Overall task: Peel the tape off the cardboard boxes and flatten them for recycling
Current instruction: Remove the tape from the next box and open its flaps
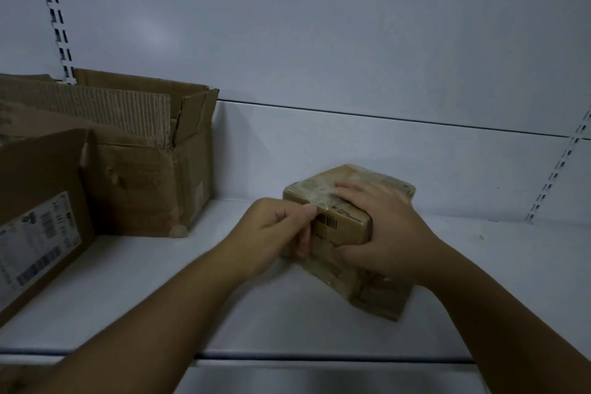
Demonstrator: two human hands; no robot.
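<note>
Here left hand (277, 231) fingertips pinch tape (321, 204), right hand (385, 233) gripping the box (350, 224).

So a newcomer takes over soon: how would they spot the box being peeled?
On the white shelf, look right of the big open box and the labelled box. The small box sits apart, held by the left hand and right hand; it alone is wrapped in clear tape.

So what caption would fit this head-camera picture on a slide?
Left hand pinches clear tape on a small taped brown cardboard box steadied by the right hand.
</note>
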